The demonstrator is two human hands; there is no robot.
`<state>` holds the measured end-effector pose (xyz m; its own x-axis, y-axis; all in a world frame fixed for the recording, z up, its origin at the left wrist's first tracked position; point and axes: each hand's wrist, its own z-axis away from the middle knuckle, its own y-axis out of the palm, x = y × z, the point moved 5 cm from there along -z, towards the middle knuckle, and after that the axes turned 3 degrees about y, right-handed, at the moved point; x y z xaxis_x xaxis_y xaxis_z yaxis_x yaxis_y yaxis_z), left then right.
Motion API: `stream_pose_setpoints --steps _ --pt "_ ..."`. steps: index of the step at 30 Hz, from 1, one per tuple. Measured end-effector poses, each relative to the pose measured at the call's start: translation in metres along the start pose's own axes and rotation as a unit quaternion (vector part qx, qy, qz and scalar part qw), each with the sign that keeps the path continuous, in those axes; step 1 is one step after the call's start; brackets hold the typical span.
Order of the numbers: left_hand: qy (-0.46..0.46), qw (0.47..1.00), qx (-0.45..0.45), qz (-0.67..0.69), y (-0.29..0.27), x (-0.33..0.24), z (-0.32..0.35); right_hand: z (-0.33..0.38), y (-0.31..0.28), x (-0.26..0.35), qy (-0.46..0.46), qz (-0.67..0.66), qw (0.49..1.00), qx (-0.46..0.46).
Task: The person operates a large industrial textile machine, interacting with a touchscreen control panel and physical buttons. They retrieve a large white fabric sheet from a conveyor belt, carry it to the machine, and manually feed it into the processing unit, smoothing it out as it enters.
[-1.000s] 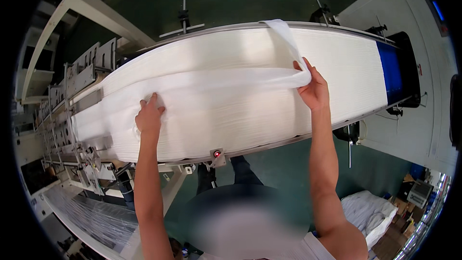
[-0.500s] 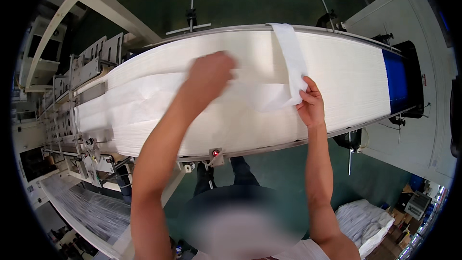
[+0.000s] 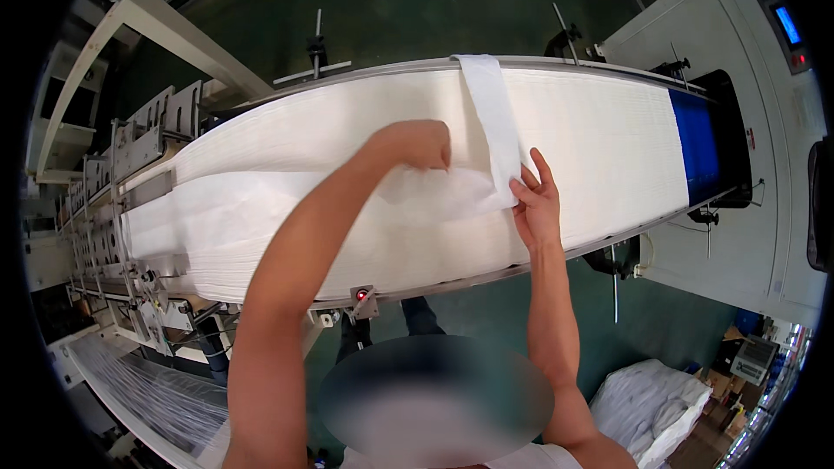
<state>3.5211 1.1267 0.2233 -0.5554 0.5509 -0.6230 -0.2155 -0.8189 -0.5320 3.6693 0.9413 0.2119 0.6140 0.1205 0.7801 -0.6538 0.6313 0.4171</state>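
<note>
A long white nonwoven strip point(image 3: 246, 195) lies along the stacked white sheets on the conveyor. Near my right hand point(image 3: 536, 208) it folds over, and its far end point(image 3: 488, 104) runs across to the far rail. My right thumb and a finger pinch the strip at this fold, the other fingers spread upward. My left hand point(image 3: 421, 144) is closed, knuckles up, over the strip's far edge, left of the fold. What its curled fingers hold, if anything, is hidden.
White sheets point(image 3: 599, 148) fill the conveyor between metal side rails. A blue belt point(image 3: 698, 148) shows at the right end, beside a grey machine cabinet point(image 3: 695, 256). Metal guides point(image 3: 161, 135) stand at the left. A sensor with a red light point(image 3: 362, 295) sits on the near rail.
My left hand has moved right, closer to the fold, and is less blurred. My right hand keeps its pinch on the strip. The whole view has shifted slightly.
</note>
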Motion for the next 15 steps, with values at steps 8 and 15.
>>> stream_pose_setpoints --steps 8,15 --pt "-0.036 0.983 -0.080 0.164 -0.015 0.015 0.092 0.053 0.001 -0.038 0.183 -0.238 0.953 0.052" --pt "-0.026 0.980 -0.024 0.196 -0.001 0.001 0.133 -0.054 0.051 -0.031 0.157 0.076 0.983 0.052"
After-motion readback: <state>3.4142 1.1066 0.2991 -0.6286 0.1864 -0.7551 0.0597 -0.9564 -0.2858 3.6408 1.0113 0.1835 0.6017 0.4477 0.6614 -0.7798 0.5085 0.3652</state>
